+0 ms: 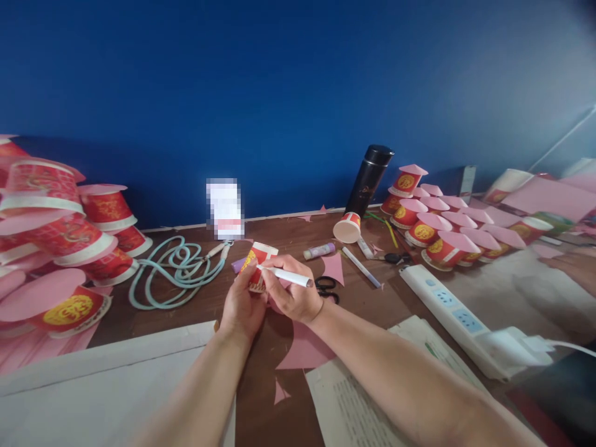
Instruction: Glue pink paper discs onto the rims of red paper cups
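Observation:
My left hand is wrapped round a red and white paper cup with a yellow pattern, above the middle of the brown table. Between the fingers of my right hand is a white marker pen, its near end dark and its writing end against the cup's side. Part of the cup is hidden by my fingers. Black-handled scissors lie just right of my right hand. Behind the hands rests a glue stick. Pink paper scraps lie under my right wrist.
Red cups with pink paper tops are stacked at left and right. A black bottle stands near the blue wall, a loose cup before it. A pale blue cord, power strip, printed sheets and white board surround the hands.

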`<action>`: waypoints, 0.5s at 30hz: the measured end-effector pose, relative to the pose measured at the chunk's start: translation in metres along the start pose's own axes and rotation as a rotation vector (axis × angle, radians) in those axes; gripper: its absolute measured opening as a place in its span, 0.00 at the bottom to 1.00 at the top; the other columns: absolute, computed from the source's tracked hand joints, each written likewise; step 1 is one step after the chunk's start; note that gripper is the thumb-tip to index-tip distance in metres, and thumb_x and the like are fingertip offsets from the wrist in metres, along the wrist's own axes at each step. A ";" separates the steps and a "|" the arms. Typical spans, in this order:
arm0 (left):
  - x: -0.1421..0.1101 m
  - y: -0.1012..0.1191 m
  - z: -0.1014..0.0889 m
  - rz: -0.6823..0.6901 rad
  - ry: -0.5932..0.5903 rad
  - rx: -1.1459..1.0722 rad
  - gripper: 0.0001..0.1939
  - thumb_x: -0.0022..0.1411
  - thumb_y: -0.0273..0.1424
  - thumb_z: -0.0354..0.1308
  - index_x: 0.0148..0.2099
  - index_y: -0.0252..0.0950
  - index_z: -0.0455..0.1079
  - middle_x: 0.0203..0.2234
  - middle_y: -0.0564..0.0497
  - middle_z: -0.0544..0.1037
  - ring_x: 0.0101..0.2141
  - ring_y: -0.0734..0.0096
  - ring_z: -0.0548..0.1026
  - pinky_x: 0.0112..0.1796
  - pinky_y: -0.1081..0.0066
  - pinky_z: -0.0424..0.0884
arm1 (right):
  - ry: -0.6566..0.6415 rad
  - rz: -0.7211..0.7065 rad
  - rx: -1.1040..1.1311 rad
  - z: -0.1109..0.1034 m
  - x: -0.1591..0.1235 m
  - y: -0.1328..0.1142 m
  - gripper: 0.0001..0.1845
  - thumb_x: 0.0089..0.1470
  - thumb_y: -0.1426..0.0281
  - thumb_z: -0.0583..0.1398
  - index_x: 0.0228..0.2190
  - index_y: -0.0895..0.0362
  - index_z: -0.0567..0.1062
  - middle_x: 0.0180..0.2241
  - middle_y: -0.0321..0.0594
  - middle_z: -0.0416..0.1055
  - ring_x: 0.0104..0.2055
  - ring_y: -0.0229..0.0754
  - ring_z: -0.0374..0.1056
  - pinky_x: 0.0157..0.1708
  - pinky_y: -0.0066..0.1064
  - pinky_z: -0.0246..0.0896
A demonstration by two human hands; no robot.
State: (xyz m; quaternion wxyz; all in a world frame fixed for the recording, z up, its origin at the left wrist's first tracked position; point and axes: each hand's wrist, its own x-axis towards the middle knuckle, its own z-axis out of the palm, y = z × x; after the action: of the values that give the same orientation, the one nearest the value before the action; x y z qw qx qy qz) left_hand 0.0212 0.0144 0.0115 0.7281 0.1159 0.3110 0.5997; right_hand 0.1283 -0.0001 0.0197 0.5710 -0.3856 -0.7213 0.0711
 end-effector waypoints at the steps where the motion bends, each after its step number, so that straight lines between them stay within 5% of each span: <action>1: -0.001 0.000 0.000 -0.003 -0.012 0.004 0.06 0.54 0.26 0.58 0.36 0.30 0.72 0.29 0.48 0.78 0.31 0.71 0.77 0.37 0.72 0.73 | -0.002 0.004 0.000 0.000 0.000 -0.001 0.06 0.57 0.69 0.57 0.37 0.56 0.72 0.34 0.40 0.76 0.36 0.39 0.73 0.39 0.31 0.69; 15: 0.003 0.002 -0.002 0.030 -0.020 -0.098 0.08 0.55 0.27 0.61 0.39 0.33 0.74 0.33 0.48 0.80 0.34 0.72 0.78 0.42 0.73 0.71 | 0.098 0.103 -0.025 -0.004 0.003 0.009 0.05 0.58 0.68 0.58 0.37 0.55 0.72 0.34 0.40 0.73 0.36 0.40 0.70 0.37 0.33 0.67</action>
State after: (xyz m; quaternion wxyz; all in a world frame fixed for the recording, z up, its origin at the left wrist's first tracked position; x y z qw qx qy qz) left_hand 0.0187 0.0171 0.0106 0.7269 0.0906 0.2722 0.6240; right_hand 0.1354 0.0067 0.0189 0.5961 -0.4325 -0.6726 0.0724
